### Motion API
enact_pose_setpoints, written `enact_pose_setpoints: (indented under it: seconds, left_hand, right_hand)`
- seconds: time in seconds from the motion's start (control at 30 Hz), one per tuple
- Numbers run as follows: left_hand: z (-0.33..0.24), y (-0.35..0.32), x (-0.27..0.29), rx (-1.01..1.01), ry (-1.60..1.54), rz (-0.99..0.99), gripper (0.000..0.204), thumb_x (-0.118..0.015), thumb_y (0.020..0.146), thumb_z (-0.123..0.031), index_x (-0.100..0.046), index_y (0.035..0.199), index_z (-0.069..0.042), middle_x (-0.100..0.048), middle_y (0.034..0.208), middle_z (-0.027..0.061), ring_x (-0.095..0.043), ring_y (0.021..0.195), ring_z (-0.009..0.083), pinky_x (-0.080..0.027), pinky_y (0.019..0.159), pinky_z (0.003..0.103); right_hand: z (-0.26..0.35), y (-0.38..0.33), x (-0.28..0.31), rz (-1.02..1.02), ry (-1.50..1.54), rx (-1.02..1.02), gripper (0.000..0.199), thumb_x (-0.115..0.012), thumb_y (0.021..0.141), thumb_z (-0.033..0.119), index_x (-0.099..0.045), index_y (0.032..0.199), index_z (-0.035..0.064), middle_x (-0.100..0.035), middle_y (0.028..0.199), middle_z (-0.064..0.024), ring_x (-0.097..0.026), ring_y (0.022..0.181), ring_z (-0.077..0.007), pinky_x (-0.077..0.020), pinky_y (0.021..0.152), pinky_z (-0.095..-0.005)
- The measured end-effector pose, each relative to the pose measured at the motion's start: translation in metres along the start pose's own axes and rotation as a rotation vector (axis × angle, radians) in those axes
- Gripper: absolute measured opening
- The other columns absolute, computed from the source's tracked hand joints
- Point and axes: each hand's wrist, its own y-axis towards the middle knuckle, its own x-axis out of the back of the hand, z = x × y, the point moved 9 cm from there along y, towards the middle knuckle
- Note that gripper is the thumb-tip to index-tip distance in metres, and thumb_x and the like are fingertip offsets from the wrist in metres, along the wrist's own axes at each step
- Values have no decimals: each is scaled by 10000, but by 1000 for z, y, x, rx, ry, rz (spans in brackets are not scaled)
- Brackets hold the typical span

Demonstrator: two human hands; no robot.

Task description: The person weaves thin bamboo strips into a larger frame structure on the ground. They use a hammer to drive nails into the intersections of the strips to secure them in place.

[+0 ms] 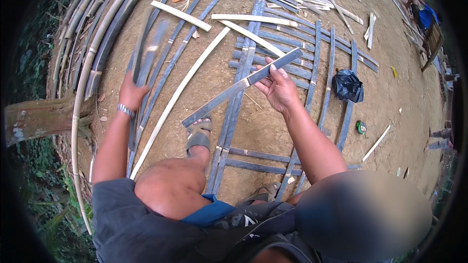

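Observation:
My right hand (279, 87) grips a long dark bamboo slat (229, 92) near its upper end; the slat slants down to the left, its low end by my sandalled foot (199, 135). My left hand (130, 93), with a metal wristband, is closed around another dark slat (146, 58), which is blurred and points up and away. Below the right hand lies a lattice of dark bamboo strips (302, 63) on the bare earth.
Pale split strips (180, 15) lie on the dirt at the top, and one long pale strip (175, 98) runs diagonally. A bundle of curved bamboo poles (95, 39) lies at left. A black plastic bag (347, 85) and a small green object (360, 127) sit at right.

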Motion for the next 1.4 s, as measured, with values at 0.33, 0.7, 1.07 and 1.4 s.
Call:
enact_pose_setpoints:
  seconds: [0.33, 0.7, 1.07, 1.4]
  left_hand:
    - [78, -96, -85, 385, -434, -3, 376, -734, 783, -78, -585, 1120, -3, -671, 854, 55, -630, 709, 167, -522, 687, 315]
    - [116, -101, -85, 356, -388, 73, 495, -743, 762, -73, -568, 1219, 1, -691, 952, 89, -651, 790, 186, -541, 780, 333]
    - [126, -105, -90, 262, -253, 96, 590, -761, 756, -84, -541, 1291, 30, -706, 1090, 147, -677, 970, 254, -521, 919, 366]
    - [83, -117, -79, 273, -208, 112, 546, -782, 746, -91, -560, 1232, 19, -703, 1073, 149, -672, 961, 265, -515, 922, 379]
  right_hand:
    - [-14, -10, 87, -271, 53, 28, 459, -456, 1117, 225, -389, 1545, 76, -594, 1233, -107, -649, 1175, -295, -580, 998, -443]
    - [55, -42, 213, -571, -480, 205, 482, -590, 1050, 180, -403, 1487, 99, -623, 1067, -57, -587, 889, -156, -503, 778, -333]
    - [-80, -32, 20, 343, -1591, -109, 466, -583, 997, 127, -448, 1443, 128, -597, 1346, -214, -627, 1199, -383, -498, 1038, -493]
    - [-86, -4, 122, -235, -1695, -101, 412, -578, 960, 101, -546, 1369, 133, -590, 1317, -219, -614, 1173, -425, -497, 1009, -503]
